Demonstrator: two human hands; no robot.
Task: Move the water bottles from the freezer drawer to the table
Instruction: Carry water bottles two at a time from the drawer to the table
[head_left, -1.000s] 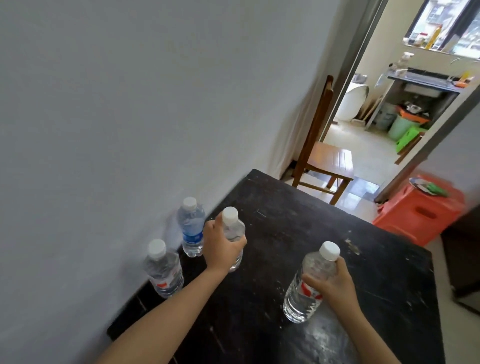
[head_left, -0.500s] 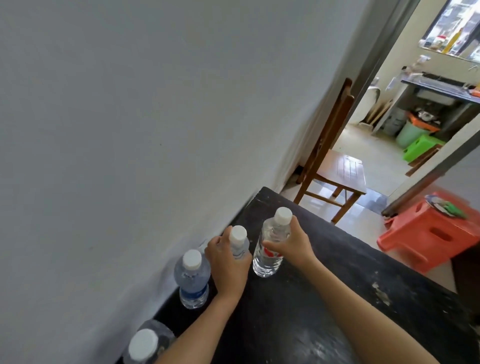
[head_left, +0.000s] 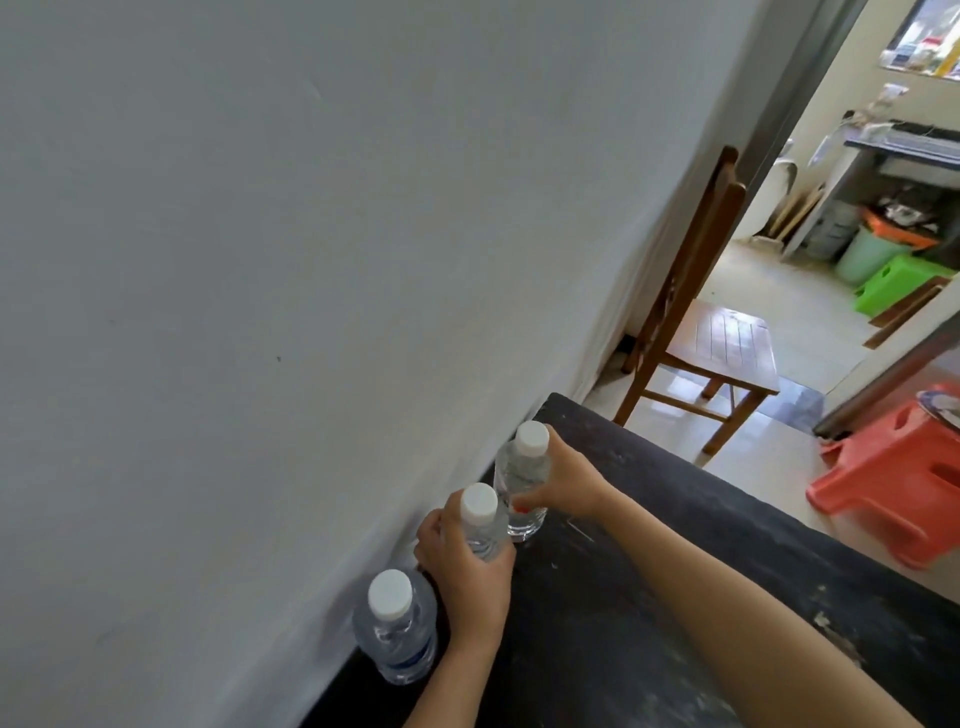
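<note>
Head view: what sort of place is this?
Probably a home, near a kitchen: a dark table against a plain wall, a wooden chair by the doorway, a green plastic stool and a bin beyond.

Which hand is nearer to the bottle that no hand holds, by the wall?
The left. The left hand grips the middle bottle, directly beside the unheld bottle; the right hand grips the far bottle, further along the wall.
</note>
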